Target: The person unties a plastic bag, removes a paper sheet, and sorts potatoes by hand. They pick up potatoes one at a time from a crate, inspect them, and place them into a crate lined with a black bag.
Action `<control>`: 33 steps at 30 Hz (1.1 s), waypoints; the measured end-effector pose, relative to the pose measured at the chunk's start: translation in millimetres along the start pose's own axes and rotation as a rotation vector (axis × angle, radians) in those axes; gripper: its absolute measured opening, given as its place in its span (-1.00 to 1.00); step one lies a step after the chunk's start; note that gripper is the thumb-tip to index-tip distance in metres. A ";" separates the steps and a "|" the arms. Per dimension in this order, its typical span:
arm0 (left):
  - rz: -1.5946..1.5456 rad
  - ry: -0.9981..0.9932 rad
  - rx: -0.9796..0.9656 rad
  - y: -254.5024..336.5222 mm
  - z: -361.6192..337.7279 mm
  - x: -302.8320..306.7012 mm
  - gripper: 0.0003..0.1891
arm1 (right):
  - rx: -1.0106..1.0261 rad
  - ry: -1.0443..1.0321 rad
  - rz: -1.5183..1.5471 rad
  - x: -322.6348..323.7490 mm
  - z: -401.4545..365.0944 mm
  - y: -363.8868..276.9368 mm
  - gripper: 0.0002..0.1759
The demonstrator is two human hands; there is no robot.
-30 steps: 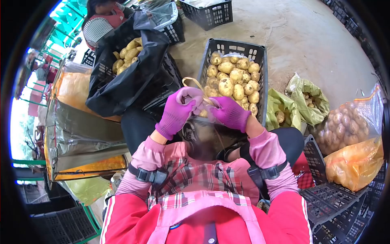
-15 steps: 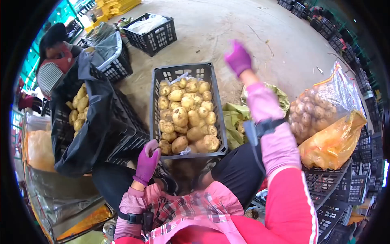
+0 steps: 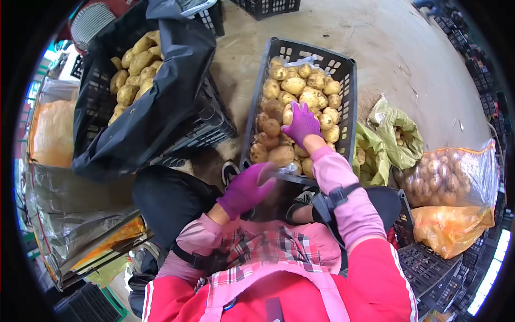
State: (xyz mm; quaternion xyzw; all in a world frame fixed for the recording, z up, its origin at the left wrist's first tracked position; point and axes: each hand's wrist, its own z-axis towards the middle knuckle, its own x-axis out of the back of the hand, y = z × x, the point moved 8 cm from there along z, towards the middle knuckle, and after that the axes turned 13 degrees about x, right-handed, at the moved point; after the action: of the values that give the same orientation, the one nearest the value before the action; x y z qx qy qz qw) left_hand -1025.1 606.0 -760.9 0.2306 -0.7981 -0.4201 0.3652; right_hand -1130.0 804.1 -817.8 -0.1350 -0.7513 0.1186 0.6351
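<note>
While the seated person leans over the work, the right hand (image 3: 301,124), in a purple knitted glove, lies over the round, yellow-brown potatoes (image 3: 293,86) in a rectangular black plastic crate (image 3: 348,102). From where I stand its fingers look spread apart on the potatoes, and I can't tell whether any potato is gripped beneath the palm. More potatoes lie all around that hand, with a thin whitish sheet (image 3: 308,59) showing among them beyond the fingertips.

Nearer the body, the left hand (image 3: 248,190), gloved in the same purple, hovers just beside the crate's near end. Its thumb and fingers stand apart, slightly blurred, and I see nothing held.

Beyond the left hand and off to its left, a black sheet liner (image 3: 179,64) drapes over another crate (image 3: 206,121), with longish yellow potatoes (image 3: 140,61) inside. Just right of the right hand's crate sit two crumpled yellow-green bags (image 3: 374,155) (image 3: 401,142); farther right are a clear plastic bag of potatoes (image 3: 442,180) and a crinkled orange plastic bag (image 3: 453,228).
</note>
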 end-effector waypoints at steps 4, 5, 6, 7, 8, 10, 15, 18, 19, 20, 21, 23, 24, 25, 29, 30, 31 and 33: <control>-0.112 0.019 0.007 -18.9 4.3 2.7 -0.49 | -0.013 0.064 0.083 -21.5 25.6 6.5 -0.01; -0.153 0.029 0.013 -20.4 6.8 5.4 -0.48 | 0.028 0.070 0.255 -18.7 28.8 15.5 -0.02; -0.204 0.068 0.009 -17.7 8.6 11.5 -0.45 | 0.101 0.100 0.551 -5.3 25.7 9.6 -0.02; -0.257 0.109 0.008 -14.6 10.4 16.0 -0.41 | 0.199 0.118 0.725 3.3 13.3 -1.1 0.03; -0.312 0.148 0.017 -12.2 8.1 17.9 -0.38 | 0.328 0.115 0.695 28.0 -7.5 -25.9 0.11; -0.748 -0.054 0.151 12.0 5.5 13.4 -0.32 | 0.428 0.144 0.688 68.9 -55.3 -77.0 0.13; -1.035 -0.127 0.073 41.0 11.8 13.7 -0.24 | 0.450 0.204 1.225 80.6 -91.0 -98.4 -0.08; -0.874 -0.027 -0.011 51.1 7.9 6.9 -0.24 | 0.469 0.317 1.030 90.7 -101.7 -95.2 -0.29; -0.865 -0.005 0.006 56.6 5.8 1.0 -0.24 | 0.502 0.356 0.881 96.9 -103.8 -97.0 -0.35; -0.860 0.020 0.025 61.5 4.5 -3.4 -0.24 | 0.452 0.402 0.859 102.2 -107.2 -94.0 -0.44; -0.874 0.015 0.030 63.5 6.3 -7.6 -0.23 | 0.461 0.428 0.833 105.8 -108.4 -91.5 -0.49; -0.905 0.006 0.044 63.8 8.9 -14.7 -0.21 | 0.474 0.474 0.783 109.8 -108.9 -85.9 -0.58; -0.919 -0.015 0.030 67.3 9.2 -17.8 -0.21 | 0.453 0.516 0.838 110.3 -109.6 -78.9 -0.62; -0.933 -0.034 0.014 72.2 9.9 -19.1 -0.21 | 0.434 0.559 0.892 110.3 -108.9 -72.1 -0.65; -0.955 -0.085 -0.018 86.8 11.5 -23.6 -0.26 | 0.356 0.699 0.971 105.1 -104.4 -29.1 -0.71; -0.968 -0.040 -0.003 89.9 13.0 -20.2 -0.26 | 0.304 0.654 1.073 103.3 -98.4 -23.2 -0.66; -0.991 0.007 0.008 92.1 15.0 -20.6 -0.26 | 0.256 0.595 1.167 101.0 -94.9 -17.4 -0.59; -0.329 0.451 -0.247 106.4 15.5 6.8 -0.31 | 0.287 0.651 0.946 117.8 -95.7 -7.5 -0.40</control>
State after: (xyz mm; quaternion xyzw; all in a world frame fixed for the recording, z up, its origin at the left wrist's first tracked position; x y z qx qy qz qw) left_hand -1047.9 666.6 -674.9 0.3980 -0.5917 -0.5057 0.4855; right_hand -1054.4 839.4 -690.8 -0.3973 -0.3525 0.4419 0.7229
